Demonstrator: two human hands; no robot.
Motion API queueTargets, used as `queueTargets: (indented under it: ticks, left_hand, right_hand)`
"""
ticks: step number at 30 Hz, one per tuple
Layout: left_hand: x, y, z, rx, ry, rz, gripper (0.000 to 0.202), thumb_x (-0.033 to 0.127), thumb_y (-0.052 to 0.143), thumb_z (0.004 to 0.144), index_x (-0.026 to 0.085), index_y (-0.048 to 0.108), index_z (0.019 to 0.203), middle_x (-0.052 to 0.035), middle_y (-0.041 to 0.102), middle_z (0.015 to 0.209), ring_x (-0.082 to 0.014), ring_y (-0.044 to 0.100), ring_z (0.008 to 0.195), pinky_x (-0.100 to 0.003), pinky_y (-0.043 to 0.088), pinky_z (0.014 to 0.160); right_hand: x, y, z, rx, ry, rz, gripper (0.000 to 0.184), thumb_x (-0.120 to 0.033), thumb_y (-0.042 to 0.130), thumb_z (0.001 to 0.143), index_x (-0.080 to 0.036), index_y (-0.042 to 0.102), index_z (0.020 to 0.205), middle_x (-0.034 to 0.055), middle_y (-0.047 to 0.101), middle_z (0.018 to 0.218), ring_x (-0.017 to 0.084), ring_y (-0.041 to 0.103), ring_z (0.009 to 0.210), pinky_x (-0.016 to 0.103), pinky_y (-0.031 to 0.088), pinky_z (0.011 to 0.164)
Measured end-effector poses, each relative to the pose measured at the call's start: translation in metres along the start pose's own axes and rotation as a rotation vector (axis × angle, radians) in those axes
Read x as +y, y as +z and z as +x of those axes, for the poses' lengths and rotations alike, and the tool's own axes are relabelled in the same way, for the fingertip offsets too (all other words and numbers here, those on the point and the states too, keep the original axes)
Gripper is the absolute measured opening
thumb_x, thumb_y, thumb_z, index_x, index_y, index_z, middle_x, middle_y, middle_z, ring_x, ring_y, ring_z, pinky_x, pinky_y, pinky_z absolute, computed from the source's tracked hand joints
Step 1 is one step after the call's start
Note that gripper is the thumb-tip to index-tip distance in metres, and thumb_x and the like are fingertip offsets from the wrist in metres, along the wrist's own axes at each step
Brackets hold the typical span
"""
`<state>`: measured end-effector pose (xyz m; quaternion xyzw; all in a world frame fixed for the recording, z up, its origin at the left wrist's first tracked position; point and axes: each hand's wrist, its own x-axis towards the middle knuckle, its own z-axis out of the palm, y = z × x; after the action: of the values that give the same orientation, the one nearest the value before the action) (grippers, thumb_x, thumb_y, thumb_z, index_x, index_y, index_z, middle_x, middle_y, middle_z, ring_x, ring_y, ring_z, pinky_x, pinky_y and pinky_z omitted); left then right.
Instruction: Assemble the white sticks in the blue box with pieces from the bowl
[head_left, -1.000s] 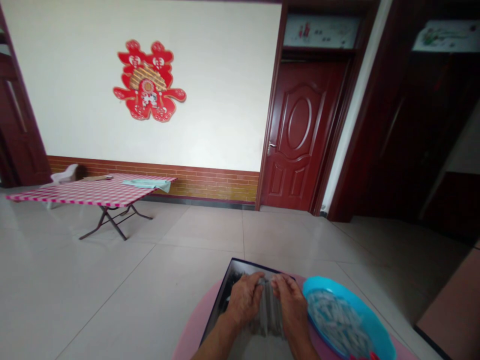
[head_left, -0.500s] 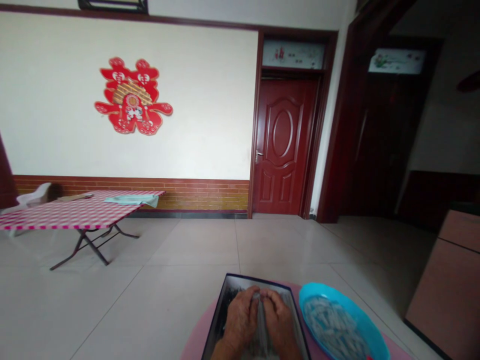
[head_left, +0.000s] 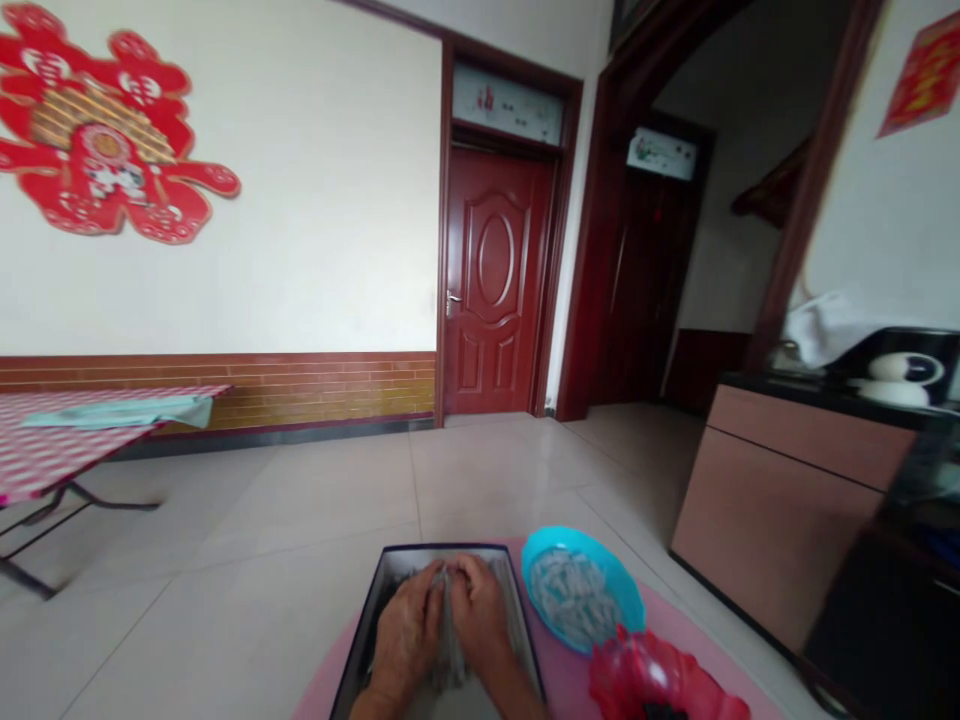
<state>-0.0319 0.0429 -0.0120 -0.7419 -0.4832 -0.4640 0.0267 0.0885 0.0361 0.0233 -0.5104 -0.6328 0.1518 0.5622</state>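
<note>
A shallow white-walled box with a dark rim is low in the middle of the head view. Inside it, my left hand and my right hand meet at the fingertips, both with fingers curled in. Between them are thin greyish strips, too blurred to name; the fingertips seem pinched on them, though the grip itself is partly hidden. Dark material shows along the box's left side, behind my left hand. To the right, a blue basin holds many small pale, elongated pieces.
Box and basin stand on a round pink table. A shiny red scalloped container, with something dark in it, sits by the basin. A pinkish cabinet stands right; a checked folding table is left.
The view has turned to the right, bringing the red container and more of the cabinet into sight. My hands stay together over the strips in the box.
</note>
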Motion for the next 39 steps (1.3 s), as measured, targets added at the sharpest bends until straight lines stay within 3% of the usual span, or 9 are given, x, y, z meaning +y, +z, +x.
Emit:
queueTargets:
  ticks: [3,6,11,14,17,20,25,33,39]
  left_hand:
    - [-0.002,-0.001,0.000,-0.012,0.031,0.012,0.035,0.027,0.035,0.094,0.020,0.059,0.119,-0.0062,0.070,0.107,-0.0168,0.067,0.094,-0.029,0.054,0.082]
    - [-0.005,-0.001,0.001,0.013,0.057,0.019,0.034,0.027,0.036,0.093,0.020,0.061,0.115,-0.0050,0.072,0.102,-0.0160,0.068,0.091,-0.026,0.055,0.081]
    - [-0.010,0.003,0.000,0.070,0.098,0.035,0.031,0.026,0.038,0.091,0.020,0.062,0.110,-0.0041,0.073,0.097,-0.0164,0.069,0.088,-0.027,0.056,0.079]
    - [-0.012,0.006,-0.001,0.082,0.107,0.055,0.031,0.027,0.039,0.091,0.020,0.063,0.109,-0.0041,0.073,0.097,-0.0165,0.069,0.088,-0.027,0.056,0.079]
    - [-0.013,0.007,-0.002,0.061,0.099,0.067,0.030,0.027,0.039,0.091,0.021,0.063,0.109,-0.0035,0.073,0.097,-0.0159,0.069,0.088,-0.026,0.056,0.079]
    - [-0.013,0.006,-0.002,0.067,0.117,0.068,0.029,0.027,0.040,0.091,0.022,0.063,0.108,-0.0028,0.073,0.095,-0.0156,0.069,0.086,-0.025,0.056,0.077]
    - [-0.012,0.004,0.000,0.094,0.166,0.076,0.029,0.026,0.039,0.092,0.022,0.063,0.107,-0.0020,0.074,0.094,-0.0152,0.070,0.085,-0.024,0.057,0.075]
    - [-0.008,0.000,0.003,0.139,0.234,0.054,0.029,0.029,0.038,0.093,0.023,0.064,0.106,-0.0013,0.074,0.088,-0.0147,0.070,0.078,-0.021,0.057,0.070]
    - [-0.006,-0.001,0.003,0.126,0.211,0.055,0.029,0.026,0.039,0.091,0.024,0.065,0.104,-0.0020,0.074,0.087,-0.0148,0.071,0.077,-0.020,0.057,0.069]
  right_hand:
    - [-0.003,-0.007,0.019,-0.010,0.000,-0.098,0.027,-0.017,0.038,0.082,-0.020,0.065,0.086,0.0052,0.070,0.086,0.017,0.064,0.084,0.026,0.049,0.076]
    - [0.009,-0.027,0.045,-0.053,0.012,-0.296,0.030,-0.013,0.039,0.079,-0.021,0.065,0.090,0.0052,0.070,0.092,0.016,0.064,0.088,0.025,0.047,0.079]
    - [0.063,-0.094,0.068,-0.076,0.133,-0.536,0.026,-0.003,0.046,0.062,-0.018,0.066,0.069,0.0093,0.069,0.076,0.022,0.064,0.077,0.030,0.045,0.075]
    - [0.096,-0.138,0.065,-0.078,0.204,-0.656,0.023,-0.002,0.047,0.059,-0.019,0.063,0.060,0.0090,0.067,0.068,0.022,0.063,0.074,0.031,0.043,0.075]
    - [0.118,-0.164,0.059,-0.106,0.248,-0.747,0.020,-0.004,0.050,0.059,-0.020,0.058,0.052,0.0075,0.066,0.063,0.023,0.063,0.071,0.032,0.043,0.072]
    - [0.129,-0.169,0.054,-0.127,0.276,-0.812,0.017,-0.009,0.054,0.062,-0.020,0.056,0.049,0.0072,0.066,0.062,0.024,0.064,0.069,0.034,0.043,0.068]
    - [0.130,-0.157,0.046,-0.119,0.272,-0.881,0.006,-0.017,0.060,0.062,-0.022,0.060,0.059,0.0082,0.069,0.074,0.026,0.064,0.077,0.036,0.044,0.070]
    - [0.128,-0.148,0.042,-0.080,0.280,-0.979,0.012,-0.014,0.061,0.063,-0.025,0.058,0.059,0.0082,0.069,0.077,0.028,0.066,0.076,0.039,0.045,0.070]
    - [0.126,-0.143,0.043,-0.096,0.279,-0.986,0.010,-0.014,0.059,0.066,-0.023,0.061,0.063,0.0093,0.069,0.079,0.030,0.066,0.078,0.040,0.044,0.071]
